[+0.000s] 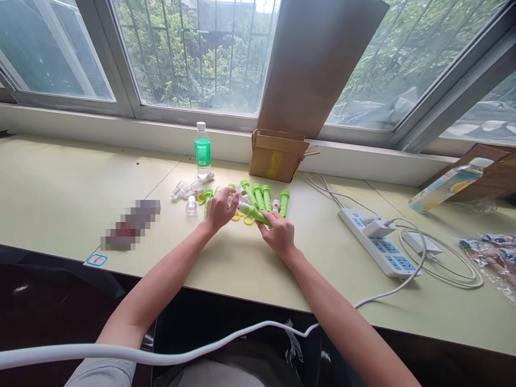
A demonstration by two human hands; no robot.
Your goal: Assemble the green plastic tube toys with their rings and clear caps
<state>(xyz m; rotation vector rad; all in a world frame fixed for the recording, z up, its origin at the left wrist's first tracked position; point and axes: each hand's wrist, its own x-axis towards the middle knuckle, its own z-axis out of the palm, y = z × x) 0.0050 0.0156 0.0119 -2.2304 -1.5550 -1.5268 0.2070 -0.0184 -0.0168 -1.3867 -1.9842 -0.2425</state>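
My right hand is wrapped round the lower end of a green plastic tube, which is tilted up toward the left. A clear cap sits at the tube's upper end. My left hand is closed at that clear end, thumb and fingers pinched on it; its fingertips are partly hidden. Around the hands lie several more green tubes, some standing upright. Yellow rings lie just below the held tube. Loose clear caps are on the table to the left of my left hand.
A green-labelled bottle and an open cardboard box stand along the window side. On the right are a power strip with cables, a tilted drink bottle and plastic packets. A white cable crosses in front of my body.
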